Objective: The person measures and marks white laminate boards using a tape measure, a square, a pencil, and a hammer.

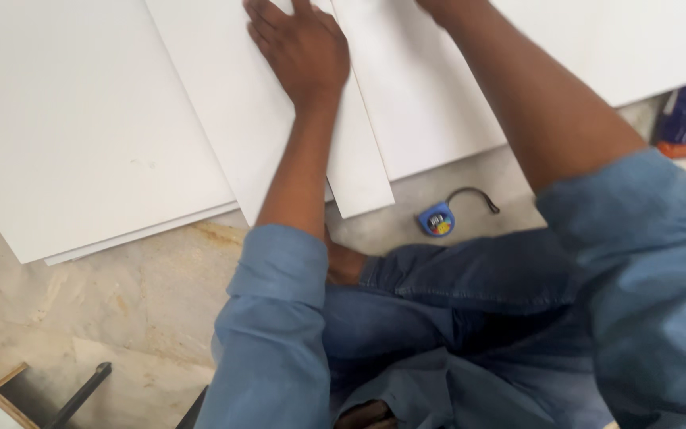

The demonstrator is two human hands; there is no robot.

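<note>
The left hand lies spread flat on overlapping white boards; the right hand is out of frame; tape measure untouched on the floor.

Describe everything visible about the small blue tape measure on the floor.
The small blue tape measure has a rounded plastic-looking case with a yellow and red patch on its face. A thin dark wrist strap loops from it across the floor. It lies on the pale marbled stone floor, just below the edge of the white flat boards, beside the person's knee. Nothing touches it; neither hand is near.
</note>
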